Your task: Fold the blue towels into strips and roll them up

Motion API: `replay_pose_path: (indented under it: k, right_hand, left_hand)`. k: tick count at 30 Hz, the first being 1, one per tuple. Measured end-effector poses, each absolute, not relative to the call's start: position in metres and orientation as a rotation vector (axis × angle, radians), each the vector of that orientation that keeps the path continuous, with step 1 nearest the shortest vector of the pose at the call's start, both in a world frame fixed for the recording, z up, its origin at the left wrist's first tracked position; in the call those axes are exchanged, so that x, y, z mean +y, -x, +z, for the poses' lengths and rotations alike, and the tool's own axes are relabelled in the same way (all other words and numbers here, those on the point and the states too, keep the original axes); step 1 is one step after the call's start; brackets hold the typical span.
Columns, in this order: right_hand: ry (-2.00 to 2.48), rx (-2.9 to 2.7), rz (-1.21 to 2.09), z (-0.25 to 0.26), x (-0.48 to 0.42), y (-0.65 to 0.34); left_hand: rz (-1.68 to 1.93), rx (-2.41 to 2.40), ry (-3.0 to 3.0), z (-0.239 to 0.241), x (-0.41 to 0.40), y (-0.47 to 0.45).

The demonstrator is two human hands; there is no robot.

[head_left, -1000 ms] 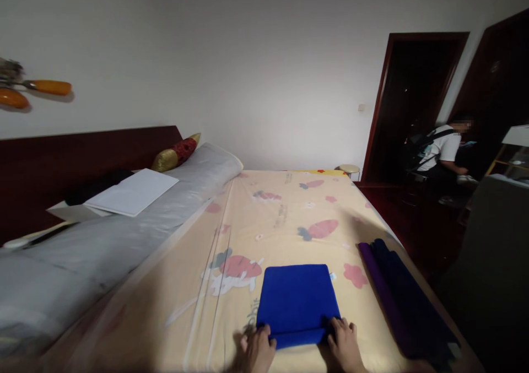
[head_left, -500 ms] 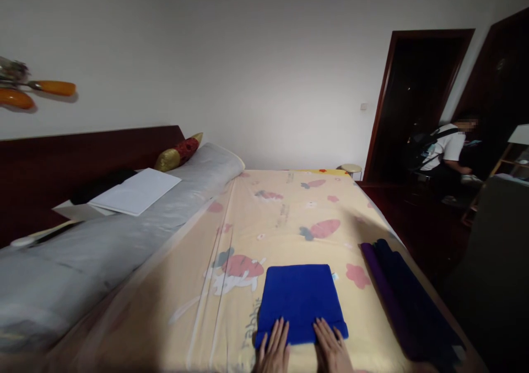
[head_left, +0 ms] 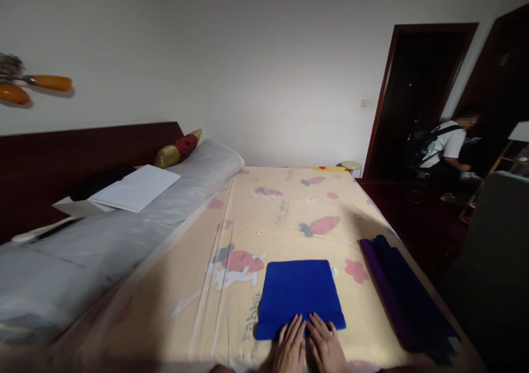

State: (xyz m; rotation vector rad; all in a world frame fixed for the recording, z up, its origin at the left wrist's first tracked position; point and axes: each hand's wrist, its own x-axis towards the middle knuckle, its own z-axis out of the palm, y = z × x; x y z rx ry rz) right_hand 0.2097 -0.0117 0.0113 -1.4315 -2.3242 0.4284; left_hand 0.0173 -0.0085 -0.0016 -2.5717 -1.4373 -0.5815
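A folded blue cloth (head_left: pixel 300 290) lies flat on the patterned bedsheet (head_left: pixel 281 224), a narrow fold running along its near edge. On that near edge rests my left hand (head_left: pixel 292 341), palm down with fingers stretched out. Right beside it, my right hand (head_left: pixel 324 340) also lies flat on the cloth, its fingers extended. Neither hand grips anything. A small pale tag (head_left: pixel 334 271) sticks out at the cloth's right side.
Dark blue and purple folded cloths (head_left: pixel 407 296) lie along the bed's right edge. To the left are a long grey bolster (head_left: pixel 124 246), a white flat board or folder (head_left: pixel 138 187) and a red-gold cushion (head_left: pixel 177 150). Beyond, a person (head_left: pixel 448 144) sits near the door.
My hands have moved inward along the near edge of the blue cloth and now lie close together. The cloth stays almost where it was.
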Motion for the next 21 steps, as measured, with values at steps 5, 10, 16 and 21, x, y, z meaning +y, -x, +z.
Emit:
replay_pose_path:
  k: [5, 10, 16, 21]
  right_hand:
    - [1.742, -2.083, 0.246, 0.012, -0.001, -0.236]
    - [1.883, -1.986, 0.216, 0.01, 0.0, -0.233]
    - [1.533, -2.253, 0.474, 0.019, 0.008, -0.184]
    - [1.861, -2.052, 0.275, 0.009, 0.017, -0.238]
  left_hand:
    - [-0.522, -1.85, 2.324, -0.001, -0.003, 0.02]
    - [-0.546, -2.13, 1.952, -0.012, -0.002, 0.032]
    - [-0.403, -1.9, 2.642, 0.0, 0.009, -0.018]
    - [-0.378, -2.235, 2.219, 0.012, 0.009, 0.023]
